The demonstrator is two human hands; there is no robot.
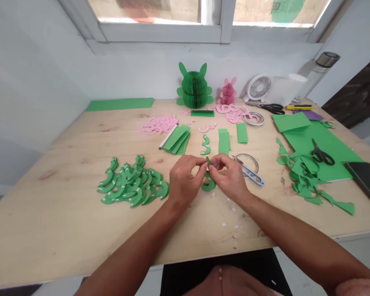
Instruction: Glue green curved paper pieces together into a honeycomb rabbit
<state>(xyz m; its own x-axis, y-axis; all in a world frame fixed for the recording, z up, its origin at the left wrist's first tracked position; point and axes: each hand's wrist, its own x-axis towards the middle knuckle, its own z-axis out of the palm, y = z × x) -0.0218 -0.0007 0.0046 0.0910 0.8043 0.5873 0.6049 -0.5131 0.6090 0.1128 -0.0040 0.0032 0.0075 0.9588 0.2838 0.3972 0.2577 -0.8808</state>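
My left hand (188, 176) and my right hand (230, 174) meet over the table, both pinching a green curved paper cutout (208, 183). Its lower curve shows below my fingertips, while its upper part is mostly covered by them. Just beyond lies another green wavy cutout (205, 144) with small white patches on it. To the left of my left hand is a heap of similar green cutouts (135, 183), many with white patches. Blue-handled thread snips (251, 174) and a thin roll of tape (248, 158) rest beside my right hand.
Green paper strips (177, 137), a white pen (168, 137) and pink cutouts (160, 123) lie farther back. Green (195, 88) and pink (227, 91) paper figures stand by the wall near a small fan (259, 87). Rightward are green scraps (305, 174), black scissors (322, 155) and a phone (365, 179).
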